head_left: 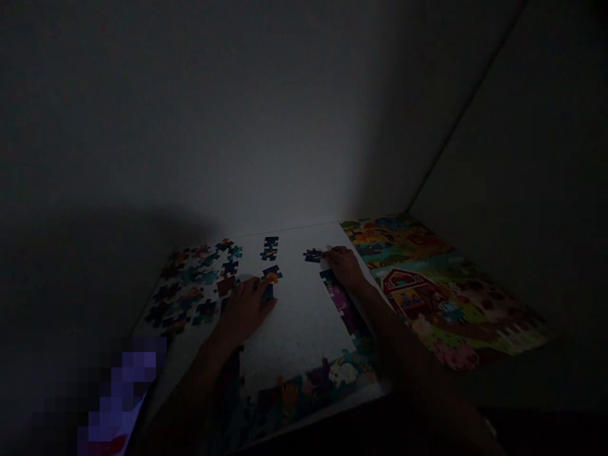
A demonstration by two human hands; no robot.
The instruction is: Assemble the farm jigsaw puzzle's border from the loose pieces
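Observation:
The scene is very dark. My right hand rests on a white table, its fingertips touching a small dark blue puzzle piece. Under its wrist runs a joined strip of puzzle along the right side. My left hand lies on the table with its fingers curled over a dark puzzle piece. Beside it lies another piece with an orange patch. Many loose puzzle pieces are spread to the left of my left hand.
A joined bottom edge of puzzle with a white rabbit lies along the table's near side. A colourful farm picture with a red barn lies flat to the right. Two more pieces sit near the back. Plain walls close the corner.

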